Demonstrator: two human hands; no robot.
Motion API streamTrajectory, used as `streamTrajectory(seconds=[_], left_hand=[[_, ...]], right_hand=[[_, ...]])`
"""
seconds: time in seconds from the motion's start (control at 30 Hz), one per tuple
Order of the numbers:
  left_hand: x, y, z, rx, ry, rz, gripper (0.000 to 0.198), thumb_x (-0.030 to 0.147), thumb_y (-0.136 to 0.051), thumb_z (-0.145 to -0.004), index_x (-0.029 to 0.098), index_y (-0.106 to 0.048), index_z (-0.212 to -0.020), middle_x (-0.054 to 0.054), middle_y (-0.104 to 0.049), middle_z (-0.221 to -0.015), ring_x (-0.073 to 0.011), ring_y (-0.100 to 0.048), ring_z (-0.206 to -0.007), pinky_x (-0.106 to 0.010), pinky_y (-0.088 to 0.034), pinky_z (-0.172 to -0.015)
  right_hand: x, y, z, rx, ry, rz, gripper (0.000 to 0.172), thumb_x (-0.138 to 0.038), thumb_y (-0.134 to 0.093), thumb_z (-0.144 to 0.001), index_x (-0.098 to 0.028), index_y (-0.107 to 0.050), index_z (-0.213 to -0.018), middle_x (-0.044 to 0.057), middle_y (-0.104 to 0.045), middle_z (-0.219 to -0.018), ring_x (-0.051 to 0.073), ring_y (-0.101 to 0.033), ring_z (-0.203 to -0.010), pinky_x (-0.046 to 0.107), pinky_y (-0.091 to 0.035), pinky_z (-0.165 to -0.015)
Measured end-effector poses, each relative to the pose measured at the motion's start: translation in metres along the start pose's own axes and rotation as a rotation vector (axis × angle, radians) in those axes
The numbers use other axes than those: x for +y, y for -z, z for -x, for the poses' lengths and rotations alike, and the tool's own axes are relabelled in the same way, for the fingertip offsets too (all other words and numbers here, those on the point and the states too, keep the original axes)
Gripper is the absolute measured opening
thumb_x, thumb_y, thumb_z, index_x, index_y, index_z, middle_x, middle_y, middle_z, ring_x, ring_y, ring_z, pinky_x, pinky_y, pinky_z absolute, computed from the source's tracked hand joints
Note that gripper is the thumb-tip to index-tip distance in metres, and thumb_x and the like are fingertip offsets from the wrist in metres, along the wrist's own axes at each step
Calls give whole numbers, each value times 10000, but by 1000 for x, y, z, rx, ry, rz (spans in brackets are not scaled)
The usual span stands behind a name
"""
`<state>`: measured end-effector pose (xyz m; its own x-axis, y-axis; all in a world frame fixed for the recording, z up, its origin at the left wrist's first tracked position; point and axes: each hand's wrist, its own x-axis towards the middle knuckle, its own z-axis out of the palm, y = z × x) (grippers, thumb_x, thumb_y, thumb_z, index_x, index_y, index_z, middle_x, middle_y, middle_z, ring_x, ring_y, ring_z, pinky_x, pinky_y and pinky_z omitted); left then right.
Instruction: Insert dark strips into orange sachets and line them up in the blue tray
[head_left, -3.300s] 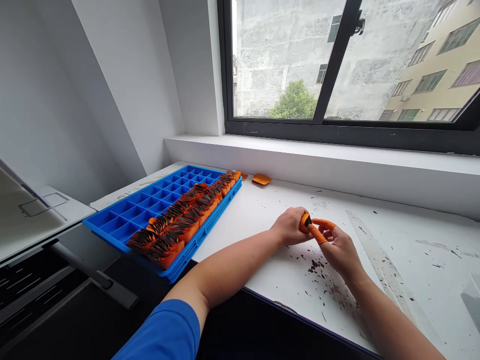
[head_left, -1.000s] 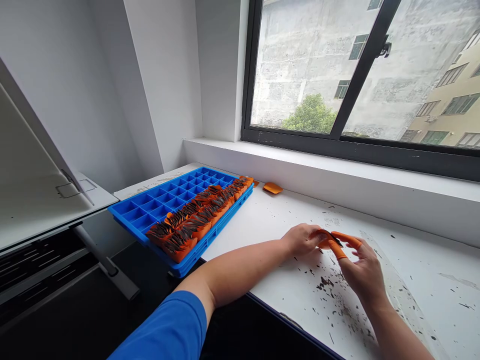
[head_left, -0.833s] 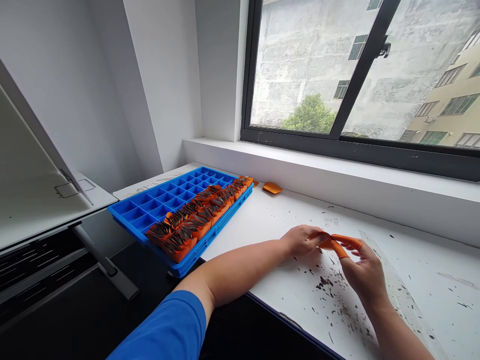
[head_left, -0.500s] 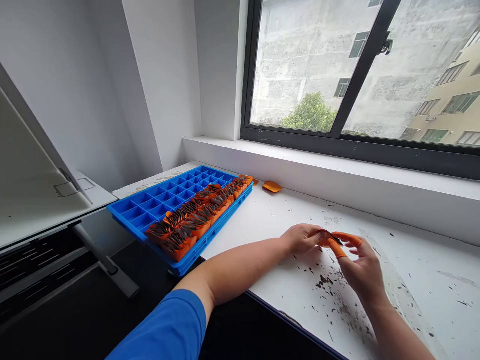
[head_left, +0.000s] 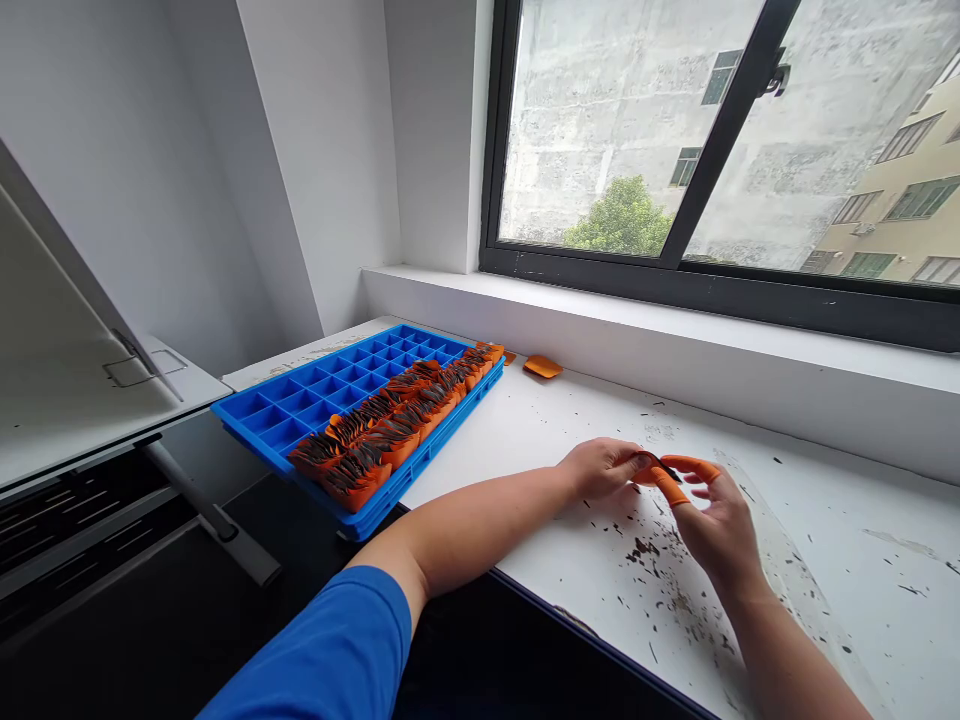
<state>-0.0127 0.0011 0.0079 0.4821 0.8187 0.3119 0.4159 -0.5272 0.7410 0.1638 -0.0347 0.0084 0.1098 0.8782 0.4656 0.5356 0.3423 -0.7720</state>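
My left hand (head_left: 600, 468) pinches a thin, bent piece, orange on one side and dark on the other (head_left: 646, 466), above the white table. Facing it, my right hand (head_left: 720, 520) has orange finger cots on the thumb and forefinger. Those two fingertips close around the dark edge of the same piece, while the other fingers curl behind. Part of the piece is hidden by the fingers. Dark crumbs and shavings (head_left: 643, 550) lie scattered on the tabletop below both hands.
Left of the hands stands a blue compartment tray (head_left: 427, 458), its near-side rows packed with upright orange-and-dark pieces (head_left: 405, 415). A loose orange piece (head_left: 542, 367) lies by the window ledge (head_left: 600, 310). The front table edge (head_left: 555, 610) runs under my left forearm.
The scene has shifted slightly upward in view. Both hands keep nearly the same pose around the orange-and-dark piece.
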Motion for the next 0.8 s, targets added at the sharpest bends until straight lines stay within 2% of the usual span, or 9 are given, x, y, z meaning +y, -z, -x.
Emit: streamTrajectory(seconds=[0.2, 0.47, 0.67, 0.8], left_hand=[[1, 1, 0, 10, -4, -12, 371, 353, -382, -1045, 227, -707, -1172, -45, -748, -1112, -199, -668, -1020, -338, -501, -944], [-2, -4, 0, 61, -30, 52, 379, 373, -380, -1054, 201, -710, -1129, -46, -732, -1074, -168, -657, -966, -284, -496, -883], [-9, -6, -2, 63, -129, 120, 370, 385, -409, -1052, 201, -716, -1146, -56, -729, -1139, -182, -657, -1063, -301, -483, -975], [-8, -6, -2, 97, -161, 181, 355, 353, -438, -1046, 175, -717, -1173, -85, -733, -1167, -190, -665, -1079, -315, -493, -998]], right_hand=[[-1, 0, 1, 2, -26, -21, 420, -547, -665, -711, -218, -722, -964, 102, -661, -989, 299, -601, -892, 430, -507, -720], [3, -1, 1, -36, -21, -114, 393, -547, -722, -723, -235, -726, -962, 93, -653, -1067, 288, -608, -956, 413, -544, -735], [0, 0, -2, -117, -25, -177, 391, -559, -740, -710, -220, -723, -904, 95, -693, -968, 285, -639, -875, 379, -528, -653], [-2, 0, -1, -115, -14, -143, 424, -590, -722, -733, -221, -721, -942, 99, -703, -1028, 300, -648, -924, 436, -532, -755]])
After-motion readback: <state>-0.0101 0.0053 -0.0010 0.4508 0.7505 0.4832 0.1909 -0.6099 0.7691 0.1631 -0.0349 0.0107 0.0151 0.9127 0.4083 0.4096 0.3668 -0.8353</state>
